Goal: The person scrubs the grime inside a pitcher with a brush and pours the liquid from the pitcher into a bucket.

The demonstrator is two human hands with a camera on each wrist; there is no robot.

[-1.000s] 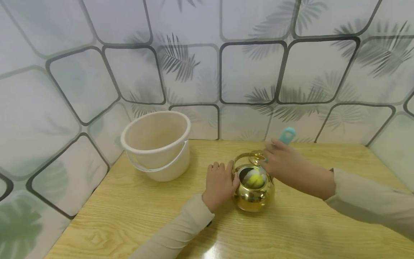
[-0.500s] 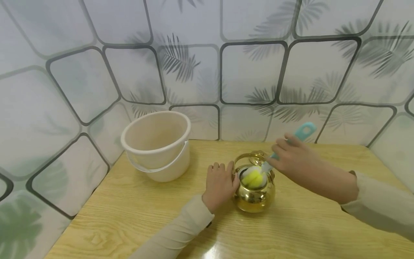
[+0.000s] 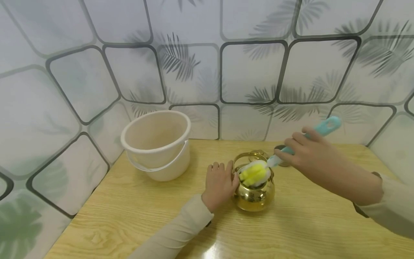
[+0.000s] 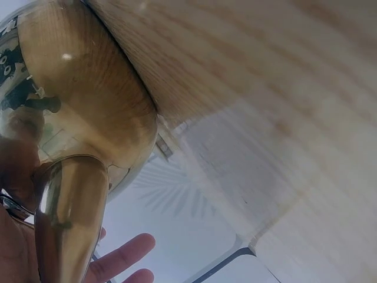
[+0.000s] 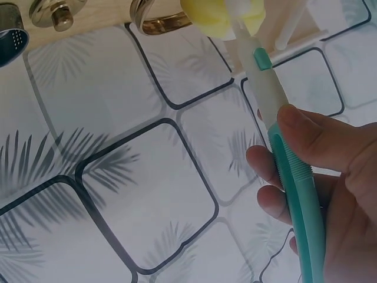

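Note:
A shiny gold kettle [image 3: 253,199] with an arched handle stands lidless on the wooden table. My left hand [image 3: 220,185] lies against its left side, thumb near the rim. In the left wrist view the fingers [image 4: 126,253] extend straight past the gold spout [image 4: 70,218]. My right hand [image 3: 318,162] grips the turquoise-and-white handle [image 5: 297,177] of a sponge bottle brush, thumb on one side and fingers on the other. The brush's yellow-and-white sponge head [image 3: 255,173] tilts in the kettle's mouth, largely above the rim; its lower part is hidden.
A cream bucket [image 3: 158,147] with its bail hanging down stands at the back left. Behind the kettle lie its gold lid [image 5: 59,12] and a small metal strainer [image 5: 13,38]. Patterned walls [image 3: 252,72] border the table [image 3: 129,216] at the back and sides.
My right hand has drawn the brush up and to the right, so more of the sponge head shows above the kettle's rim. The left hand and kettle have stayed in place.

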